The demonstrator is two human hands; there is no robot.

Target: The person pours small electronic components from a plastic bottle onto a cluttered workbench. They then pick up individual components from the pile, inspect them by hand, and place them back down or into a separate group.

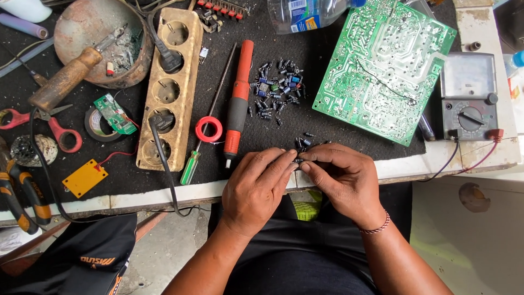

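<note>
At the near edge of a cluttered workbench, a person's left hand point(256, 186) and right hand point(341, 180) are pinching a tiny electronic part point(298, 160) between meeting fingertips, seemingly sorting salvaged pieces; beyond, a pile of small components point(275, 90) and a green circuit board point(385, 68) are lying, suggesting careful fingertip handling next.

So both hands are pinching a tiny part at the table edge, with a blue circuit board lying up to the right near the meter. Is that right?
Nearly. In the head view the circuit board is green, not blue. The rest holds: the left hand and right hand meet fingertip to fingertip on a tiny part at the table edge, and the board lies up to the right beside the meter.
</note>
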